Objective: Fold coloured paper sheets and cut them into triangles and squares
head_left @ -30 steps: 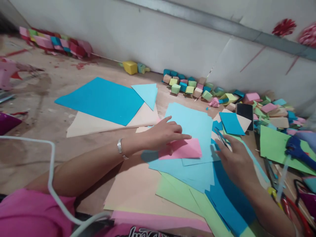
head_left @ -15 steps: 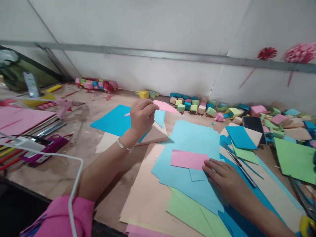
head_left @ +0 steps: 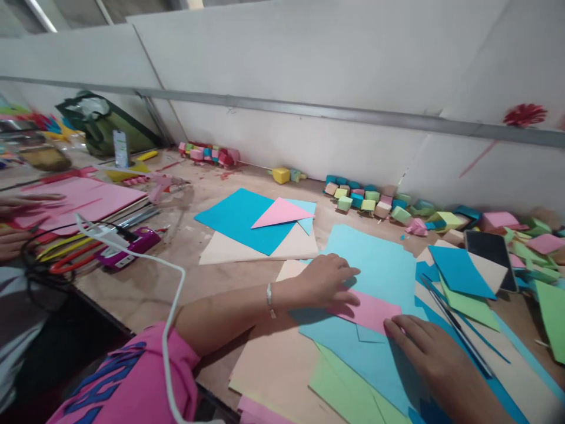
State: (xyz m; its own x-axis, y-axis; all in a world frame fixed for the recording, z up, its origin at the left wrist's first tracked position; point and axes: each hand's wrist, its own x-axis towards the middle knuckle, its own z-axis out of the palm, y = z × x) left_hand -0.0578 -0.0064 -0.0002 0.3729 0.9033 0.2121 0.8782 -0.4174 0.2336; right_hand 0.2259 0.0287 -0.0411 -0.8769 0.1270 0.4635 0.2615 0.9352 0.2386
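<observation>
A pink paper rectangle lies flat on a stack of light blue sheets. My left hand reaches over its left end with fingers apart, the fingertips at or just above the paper. Resting at the right end is my right hand, its fingers stretched out and touching the pink edge. Beyond my left hand, a pink paper triangle sits on a bright blue sheet. Peach sheets and green sheets stick out under the light blue stack.
Scissors or a slim metal blade tool lie right of the stack, near a dark phone. Small paper cubes line the wall. At left are a glue gun, a purple power strip, a white cable and another person's hands.
My left hand has come down from above the blue sheet to the pink rectangle. The pink triangle now lies on the blue sheet. My right hand stays put while the view swings left.
</observation>
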